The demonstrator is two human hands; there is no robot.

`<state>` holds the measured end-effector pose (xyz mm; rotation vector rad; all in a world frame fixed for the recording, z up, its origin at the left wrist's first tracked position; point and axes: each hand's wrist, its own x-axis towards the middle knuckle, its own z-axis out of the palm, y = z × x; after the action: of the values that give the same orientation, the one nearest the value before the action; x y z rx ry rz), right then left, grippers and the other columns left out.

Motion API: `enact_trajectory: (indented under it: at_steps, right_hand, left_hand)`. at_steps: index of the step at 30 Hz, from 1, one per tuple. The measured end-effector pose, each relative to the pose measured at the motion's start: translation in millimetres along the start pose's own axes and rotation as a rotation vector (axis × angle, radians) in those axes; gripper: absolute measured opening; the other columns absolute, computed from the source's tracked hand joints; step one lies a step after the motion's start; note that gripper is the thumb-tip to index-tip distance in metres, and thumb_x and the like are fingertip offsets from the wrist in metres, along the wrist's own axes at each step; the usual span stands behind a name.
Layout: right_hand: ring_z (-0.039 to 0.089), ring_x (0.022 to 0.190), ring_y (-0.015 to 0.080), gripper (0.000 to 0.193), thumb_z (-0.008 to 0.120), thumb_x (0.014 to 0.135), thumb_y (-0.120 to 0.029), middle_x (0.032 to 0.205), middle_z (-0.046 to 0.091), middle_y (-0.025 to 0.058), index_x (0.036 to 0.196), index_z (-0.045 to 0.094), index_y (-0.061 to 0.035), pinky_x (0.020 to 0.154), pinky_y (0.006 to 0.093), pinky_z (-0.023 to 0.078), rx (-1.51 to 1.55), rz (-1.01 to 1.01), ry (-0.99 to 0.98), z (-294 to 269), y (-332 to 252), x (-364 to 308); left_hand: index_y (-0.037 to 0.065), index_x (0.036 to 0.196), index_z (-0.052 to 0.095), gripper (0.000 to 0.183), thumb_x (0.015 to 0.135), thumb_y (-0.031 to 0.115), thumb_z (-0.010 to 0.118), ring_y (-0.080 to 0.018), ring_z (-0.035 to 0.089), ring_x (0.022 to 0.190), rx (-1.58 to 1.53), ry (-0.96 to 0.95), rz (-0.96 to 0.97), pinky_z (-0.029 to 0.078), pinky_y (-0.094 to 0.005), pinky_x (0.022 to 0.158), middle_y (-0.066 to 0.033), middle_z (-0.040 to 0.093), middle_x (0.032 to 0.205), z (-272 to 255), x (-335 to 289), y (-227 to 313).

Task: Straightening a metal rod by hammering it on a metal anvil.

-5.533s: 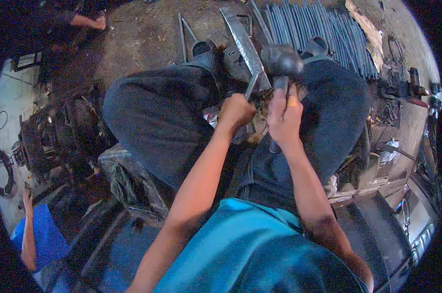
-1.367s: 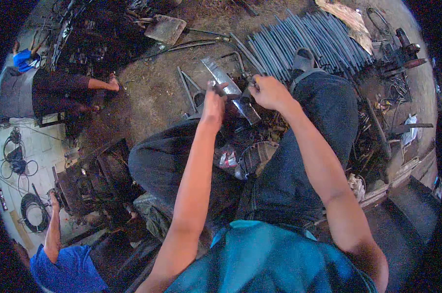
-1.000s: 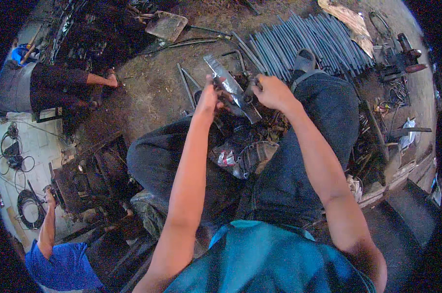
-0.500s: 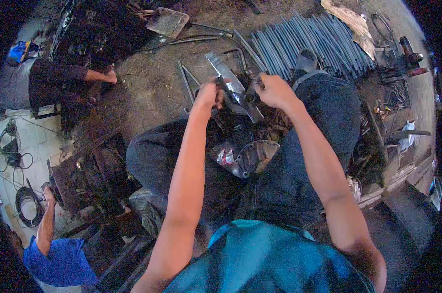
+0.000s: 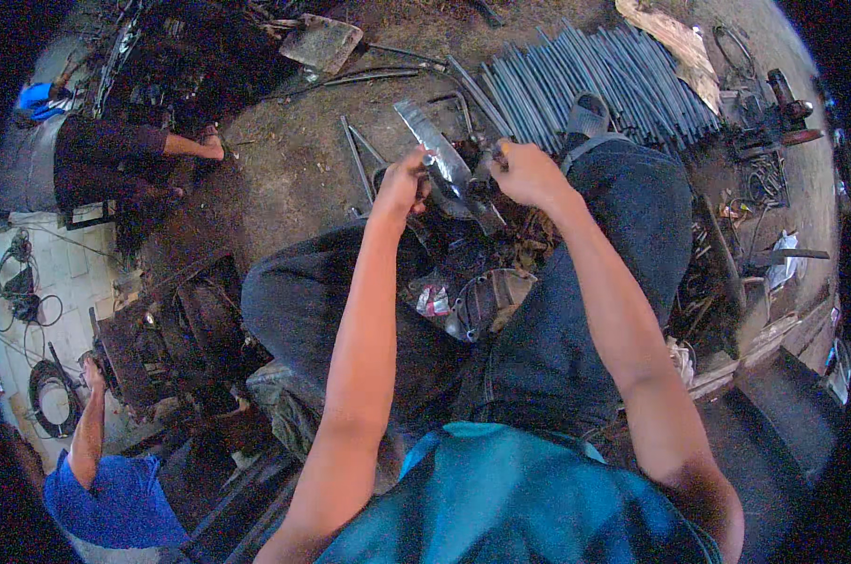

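Note:
A shiny, flat metal blade [image 5: 451,167] slants between my hands, its broad end pointing away to the left. My left hand [image 5: 404,185] is closed just left of the blade, knuckles up. On the other side my right hand [image 5: 527,175] is also closed, its fingers curled toward the blade. Whatever each hand grips is dark and mostly hidden by the fingers. The blade's nearer end lies above dark clutter between my bent legs. Below it sit a rounded metal piece [image 5: 494,299] and a small red-and-white packet [image 5: 433,301].
A wide pile of grey metal rods [image 5: 599,89] lies beyond my right foot. A shovel head [image 5: 321,44] rests on the dirt floor at the back. One person [image 5: 115,150] sits at the far left; another in a blue shirt [image 5: 115,498] is at lower left beside dark machinery [image 5: 153,348].
My left hand has shifted very slightly along the blade's side, and the glint on the blade has changed. My right hand stays almost in place. Both hands remain closed.

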<state>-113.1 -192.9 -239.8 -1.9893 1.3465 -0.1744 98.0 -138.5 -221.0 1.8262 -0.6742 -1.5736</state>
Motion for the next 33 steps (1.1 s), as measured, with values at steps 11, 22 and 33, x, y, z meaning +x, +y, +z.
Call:
enact_trajectory:
  at_steps: [11,22,33]
  right_hand:
    - [0.06,0.096,0.0423,0.042,0.062,0.084,-0.035,0.1,0.063,0.0262,0.104,0.06,0.0016,0.085,0.0473,0.049,0.02,-0.031,-0.018,-9.2,-9.5,5.1]
    - [0.056,0.115,0.0329,0.068,0.077,0.075,-0.03,0.123,0.058,0.0202,0.13,0.048,-0.0016,0.096,0.0389,0.043,0.305,-0.38,0.051,19.8,-49.5,9.0]
    - [0.062,0.07,0.0396,0.03,0.063,0.086,-0.032,0.074,0.062,0.0239,0.089,0.069,-0.0032,0.067,0.0433,0.049,0.034,-0.151,-0.168,23.7,-113.3,31.8]
  left_hand:
    - [-0.007,0.117,0.057,0.063,0.091,0.049,0.045,-0.0466,0.053,0.113,0.512,0.51,0.211,0.04,-0.0433,0.099,-0.0332,0.059,0.111,-44.2,19.4,0.9]
    - [-0.004,0.107,0.061,0.05,0.092,0.042,0.049,-0.0426,0.059,0.104,0.482,0.529,0.379,0.045,-0.0434,0.087,-0.0288,0.063,0.104,-125.6,-2.7,23.7]
    - [-0.002,0.105,0.063,0.044,0.092,0.037,0.049,-0.044,0.06,0.099,0.588,0.494,0.398,0.047,-0.0451,0.086,-0.028,0.064,0.098,-88.2,-16.7,43.6]
